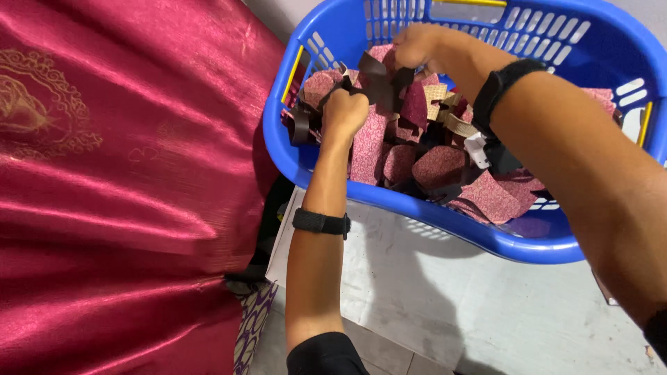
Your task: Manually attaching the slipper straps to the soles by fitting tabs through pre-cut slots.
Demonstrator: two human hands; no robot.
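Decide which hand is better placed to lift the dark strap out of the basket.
Probably the right hand: it pinches the dark strap from above the blue basket, free to rise. The left hand fists lower down among the patterned pieces.

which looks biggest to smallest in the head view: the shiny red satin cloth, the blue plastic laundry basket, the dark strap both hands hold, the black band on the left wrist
1. Shiny red satin cloth
2. Blue plastic laundry basket
3. Dark strap, gripped by the left hand and right hand
4. Black band on the left wrist

The last two look close, and the strap is partly hidden, so their order is unsure.
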